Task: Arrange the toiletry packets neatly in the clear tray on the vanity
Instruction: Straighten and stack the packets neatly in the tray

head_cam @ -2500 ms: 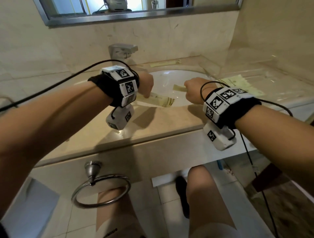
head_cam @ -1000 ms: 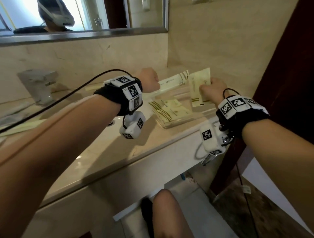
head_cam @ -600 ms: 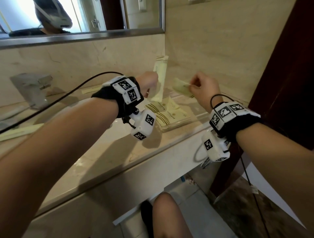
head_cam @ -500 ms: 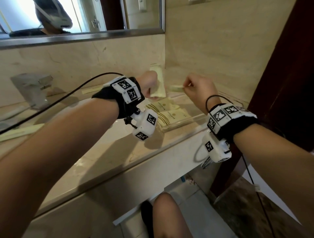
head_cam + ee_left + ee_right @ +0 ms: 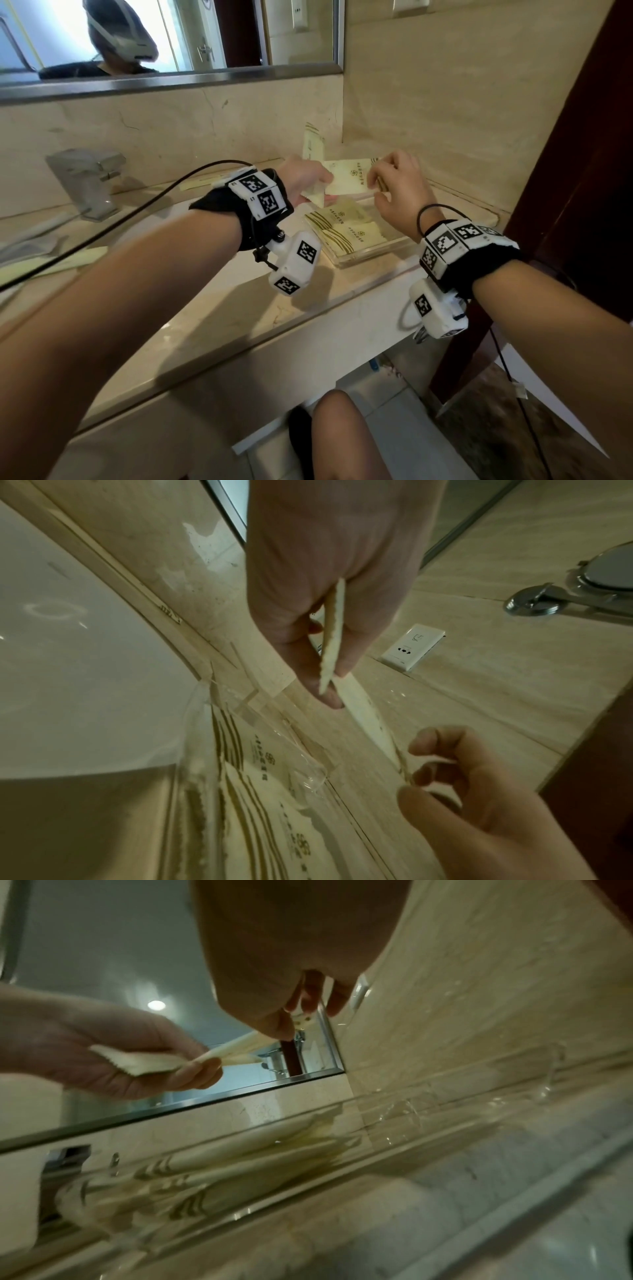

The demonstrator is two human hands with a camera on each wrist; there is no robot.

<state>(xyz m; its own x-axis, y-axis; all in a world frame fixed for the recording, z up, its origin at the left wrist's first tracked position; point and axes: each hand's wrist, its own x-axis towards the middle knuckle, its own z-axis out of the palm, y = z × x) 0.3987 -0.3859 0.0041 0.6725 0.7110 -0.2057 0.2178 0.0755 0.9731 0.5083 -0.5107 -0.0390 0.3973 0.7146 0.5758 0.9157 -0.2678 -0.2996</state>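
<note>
A clear tray (image 5: 371, 253) stands on the vanity's right end by the wall, with several pale yellow striped packets (image 5: 337, 224) lying flat in it. Both hands hover just above its far side. My left hand (image 5: 325, 186) pinches a long narrow packet (image 5: 312, 144) that sticks upward, and also one edge of a square packet (image 5: 352, 175). My right hand (image 5: 375, 180) pinches the opposite edge of that square packet. In the left wrist view the square packet (image 5: 368, 715) spans edge-on from my left hand (image 5: 330, 685) to my right hand (image 5: 411, 772). The tray's clear wall (image 5: 411, 1110) fills the right wrist view.
A chrome faucet (image 5: 85, 181) and the white basin (image 5: 85, 642) lie to the left. Loose long packets (image 5: 51, 263) rest on the counter's left part and another (image 5: 198, 183) at the back. The mirror, the tiled side wall and a dark door frame (image 5: 582, 171) close in the tray.
My hands have come together over the tray. Half a second ago each held its own packet apart; now the square packet is flat and held by both hands.
</note>
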